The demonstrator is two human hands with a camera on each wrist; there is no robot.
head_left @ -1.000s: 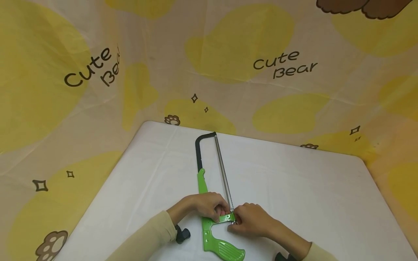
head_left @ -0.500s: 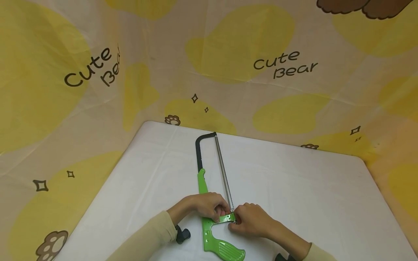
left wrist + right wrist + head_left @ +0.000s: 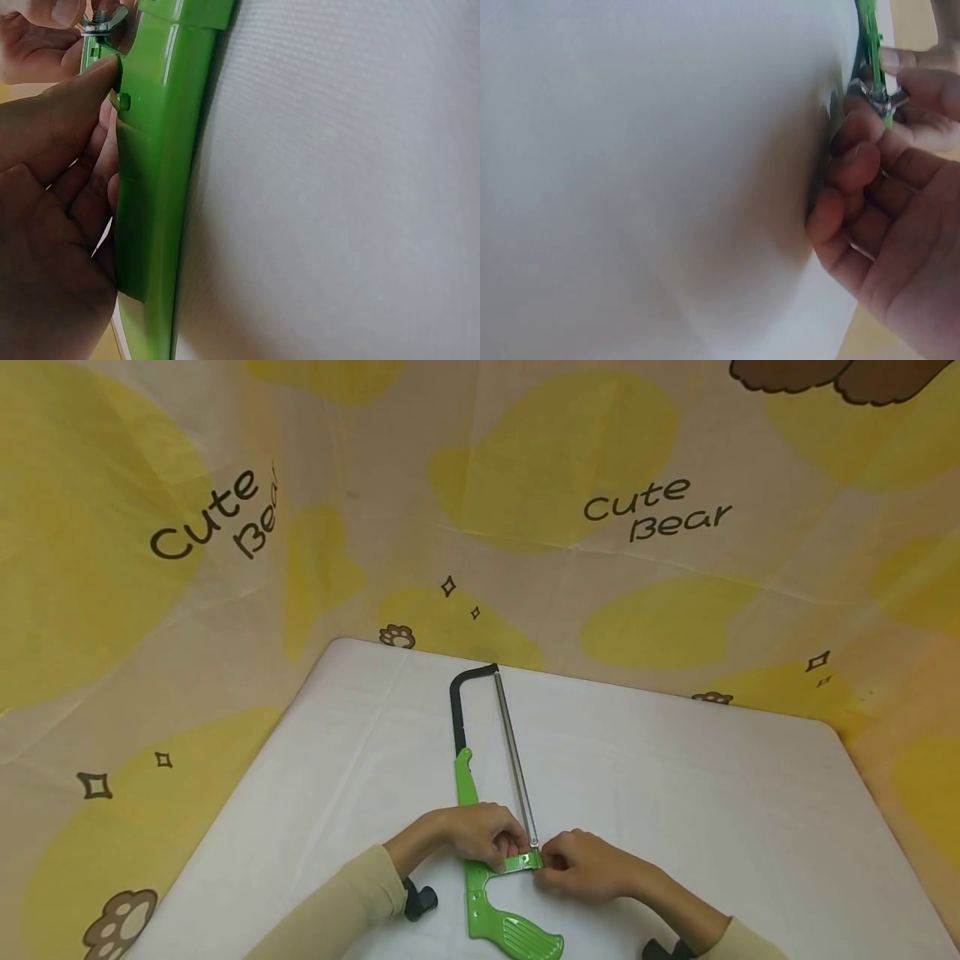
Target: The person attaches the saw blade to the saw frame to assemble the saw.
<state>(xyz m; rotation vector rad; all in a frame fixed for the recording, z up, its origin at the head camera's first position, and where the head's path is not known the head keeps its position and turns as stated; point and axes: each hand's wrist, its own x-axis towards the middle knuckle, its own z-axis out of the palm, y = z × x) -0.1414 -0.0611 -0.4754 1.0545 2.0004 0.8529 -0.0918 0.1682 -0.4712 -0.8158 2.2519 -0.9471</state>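
Note:
A hacksaw with a green handle (image 3: 521, 935) and a black front frame (image 3: 457, 714) lies on the white table. Its blade (image 3: 517, 768) runs along the right side, away from the person. My left hand (image 3: 480, 833) grips the green arm near the blade's close end, thumb on top in the left wrist view. At the end of that arm sits a metal wing nut (image 3: 880, 96) on a threaded bolt (image 3: 98, 16). My right hand (image 3: 588, 866) has thumb and index finger around the wing nut, with the other fingers curled below.
The white tabletop (image 3: 697, 802) extends around the saw, its far edge against a yellow patterned cloth (image 3: 517, 485). Dark wrist gear (image 3: 420, 900) shows by the left sleeve, and another dark piece (image 3: 667, 948) below the right wrist.
My right hand has shifted slightly right, and a gap shows between its thumb and index finger. The left hand and the hacksaw stay in place.

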